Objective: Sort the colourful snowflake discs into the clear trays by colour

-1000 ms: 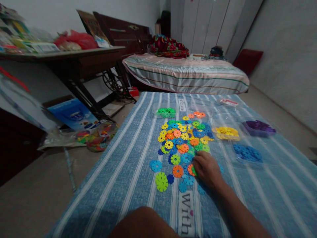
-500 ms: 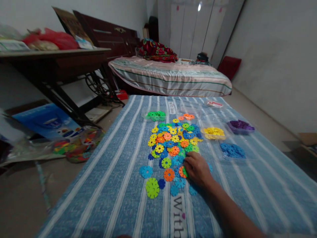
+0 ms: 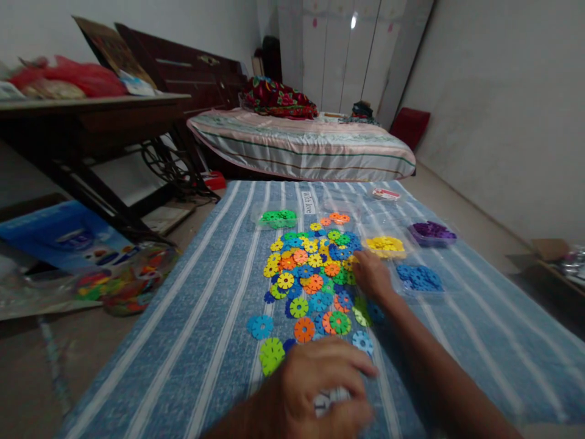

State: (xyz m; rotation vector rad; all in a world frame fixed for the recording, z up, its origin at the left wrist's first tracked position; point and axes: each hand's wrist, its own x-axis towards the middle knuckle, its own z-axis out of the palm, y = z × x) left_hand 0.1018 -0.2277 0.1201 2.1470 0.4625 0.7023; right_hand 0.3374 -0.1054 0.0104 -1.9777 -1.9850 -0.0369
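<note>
A heap of flat plastic snowflake discs in yellow, orange, blue and green lies on a blue striped sheet. My right hand reaches forward over the heap's right edge, fingers curled down among the discs near the yellow pile; what it holds, if anything, is hidden. My left hand rests low in front, fingers bent on the sheet by a white printed strip, just below an orange disc and a light green disc.
Sorted piles lie around the heap: green, small orange, purple, blue. A striped mattress lies beyond. A dark table stands at left, with a blue box and a bag of discs below it.
My right hand has moved from the near edge of the heap forward to its right side. My left hand has come into view at the bottom. The camera has swung slightly right.
</note>
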